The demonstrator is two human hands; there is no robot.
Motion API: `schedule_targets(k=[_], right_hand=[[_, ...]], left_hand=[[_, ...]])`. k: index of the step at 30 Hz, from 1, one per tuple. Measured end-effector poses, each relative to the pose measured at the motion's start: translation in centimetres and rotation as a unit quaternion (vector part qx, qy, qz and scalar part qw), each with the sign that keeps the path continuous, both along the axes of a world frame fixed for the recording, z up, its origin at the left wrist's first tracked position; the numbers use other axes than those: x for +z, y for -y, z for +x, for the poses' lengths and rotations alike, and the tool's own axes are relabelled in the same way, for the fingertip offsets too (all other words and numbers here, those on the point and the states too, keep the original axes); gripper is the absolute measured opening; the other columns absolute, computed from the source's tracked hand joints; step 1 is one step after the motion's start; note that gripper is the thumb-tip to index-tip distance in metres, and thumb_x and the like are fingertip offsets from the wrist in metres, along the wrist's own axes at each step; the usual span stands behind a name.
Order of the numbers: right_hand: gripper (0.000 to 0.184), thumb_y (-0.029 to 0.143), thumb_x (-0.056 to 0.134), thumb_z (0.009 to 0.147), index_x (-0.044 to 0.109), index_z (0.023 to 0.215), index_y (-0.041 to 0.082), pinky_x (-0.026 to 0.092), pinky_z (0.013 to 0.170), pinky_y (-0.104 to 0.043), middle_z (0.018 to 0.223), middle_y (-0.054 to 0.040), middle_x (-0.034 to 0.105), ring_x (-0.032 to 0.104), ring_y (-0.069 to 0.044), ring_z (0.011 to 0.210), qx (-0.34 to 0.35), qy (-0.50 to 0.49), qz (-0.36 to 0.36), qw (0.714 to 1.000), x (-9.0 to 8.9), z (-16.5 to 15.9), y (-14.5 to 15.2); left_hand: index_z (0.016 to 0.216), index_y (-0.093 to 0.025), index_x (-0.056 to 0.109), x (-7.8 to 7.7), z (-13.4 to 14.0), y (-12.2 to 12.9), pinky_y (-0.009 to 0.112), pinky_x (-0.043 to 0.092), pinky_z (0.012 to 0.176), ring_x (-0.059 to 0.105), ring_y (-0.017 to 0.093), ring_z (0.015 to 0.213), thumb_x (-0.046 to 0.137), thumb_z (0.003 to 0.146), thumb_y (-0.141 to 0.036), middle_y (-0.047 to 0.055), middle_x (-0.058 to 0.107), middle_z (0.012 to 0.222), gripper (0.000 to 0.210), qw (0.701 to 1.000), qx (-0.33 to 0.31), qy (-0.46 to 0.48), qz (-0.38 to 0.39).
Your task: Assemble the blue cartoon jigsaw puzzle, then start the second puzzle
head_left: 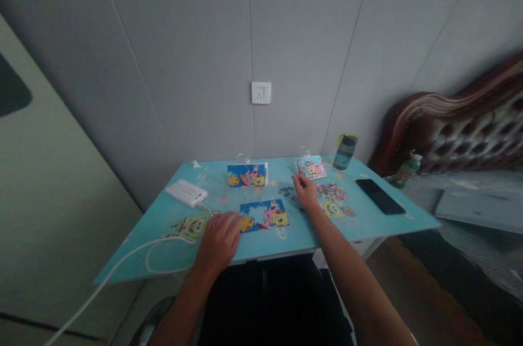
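Observation:
A partly assembled jigsaw puzzle [269,214] with cartoon figures lies near the table's front edge, with a gap in its upper middle. My left hand [220,234] rests at its left edge, fingers stretched out and lying on the table. Over the table to the right of the puzzle, my right hand [305,191] has its fingers curled together; whatever they hold, if anything, is too small to make out. Loose puzzle pieces [332,192] lie in a heap just right of that hand, and a few blue pieces [287,191] are scattered to its left. Behind the puzzle stands a picture card [247,175] showing the same scene.
On the blue table [229,250] a white power bank [187,193] with a cable [122,261] sits at left. At right are a black phone [379,196] and a water bottle [345,151]. A second picture card [311,167] leans at the back.

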State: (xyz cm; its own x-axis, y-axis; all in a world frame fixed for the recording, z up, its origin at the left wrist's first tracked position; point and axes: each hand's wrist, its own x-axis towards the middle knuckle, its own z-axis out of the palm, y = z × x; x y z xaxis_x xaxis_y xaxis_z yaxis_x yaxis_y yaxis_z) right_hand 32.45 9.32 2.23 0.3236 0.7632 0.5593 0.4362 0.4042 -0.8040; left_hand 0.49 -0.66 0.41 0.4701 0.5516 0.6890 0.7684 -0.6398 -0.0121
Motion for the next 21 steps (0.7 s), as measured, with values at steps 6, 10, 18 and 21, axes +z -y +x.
schedule_targets(k=[6,10,18,21], right_hand=[[0.041,0.057,0.066,0.079,0.068,0.068,0.017,0.036,0.052,-0.026,0.049,0.004,0.049,0.044,-0.012,0.048,0.002,-0.206,0.068,0.976,0.0,1.2,-1.9],[0.039,0.058,0.054,0.084,0.057,0.069,0.022,0.032,0.045,-0.023,0.046,0.0101,0.035,0.032,-0.009,0.041,0.01,-0.371,0.111,0.922,0.7,2.9,-4.0],[0.018,0.036,0.053,0.083,0.048,0.071,0.023,0.033,0.046,-0.02,0.051,0.011,0.031,0.031,-0.008,0.041,0.085,-0.557,0.168,0.809,3.4,5.0,-6.9],[0.012,0.031,0.054,0.082,0.05,0.073,0.023,0.034,0.047,-0.02,0.052,0.0102,0.034,0.034,-0.008,0.042,0.095,-0.599,0.184,0.773,3.9,6.0,-7.4]], left_hand=[[0.119,-0.018,0.066,1.6,1.0,1.4,0.051,0.035,0.104,0.062,0.028,0.111,0.057,0.095,-0.012,0.012,0.071,0.113,0.026,0.996,0.005,0.064,0.056],[0.097,-0.017,0.064,2.5,6.6,4.8,0.044,0.043,0.091,0.062,0.025,0.096,0.053,0.097,-0.014,0.009,0.068,0.095,0.012,0.994,-0.053,0.092,-0.015],[0.085,-0.021,0.052,1.2,18.3,12.6,0.023,0.05,0.064,0.062,0.013,0.07,0.042,0.095,-0.013,0.003,0.062,0.081,0.016,0.949,-0.226,0.104,-0.194],[0.082,-0.021,0.049,1.3,18.5,13.3,0.024,0.049,0.063,0.06,0.014,0.069,0.045,0.094,-0.017,0.003,0.059,0.077,0.013,0.883,-0.337,0.173,-0.277]])
